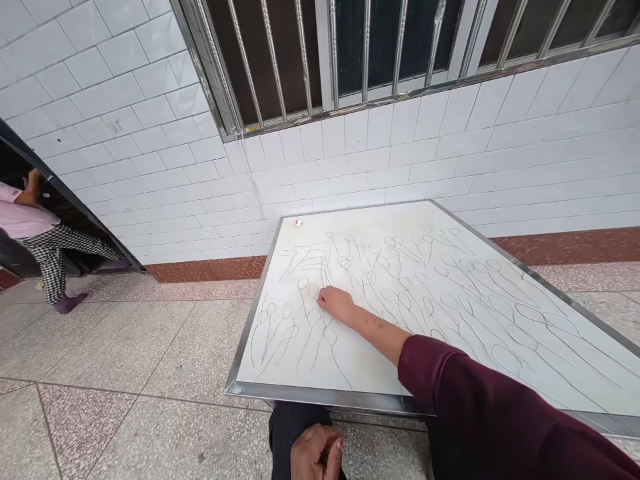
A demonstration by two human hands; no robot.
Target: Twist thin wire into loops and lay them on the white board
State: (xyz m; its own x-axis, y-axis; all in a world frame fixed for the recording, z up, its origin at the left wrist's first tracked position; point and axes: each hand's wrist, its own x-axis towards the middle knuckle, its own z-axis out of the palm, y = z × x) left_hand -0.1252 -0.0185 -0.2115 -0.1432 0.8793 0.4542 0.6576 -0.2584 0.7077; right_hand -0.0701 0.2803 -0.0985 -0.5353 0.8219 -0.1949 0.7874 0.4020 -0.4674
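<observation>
Many thin dark strands, each with a loop at one end and a long tail, lie spread over a white metal-edged tabletop (310, 370). My right hand (336, 303) reaches across to the left part of the table, thumb and fingers pinched at a looped strand (313, 291). Its fingertips touch the surface, and the hand partly hides what they grip. Down at the table's front edge, my left hand (316, 452) rests on my dark-trousered leg, fingers curled in and nothing visible in them.
A small red and white item (299, 223) lies at the table's far left corner. Behind the table stands a white tiled wall (320, 167) with a barred window (365, 53). At far left, a person (40, 233) in checked trousers is by a dark doorway. Speckled floor (125, 347) surrounds the table.
</observation>
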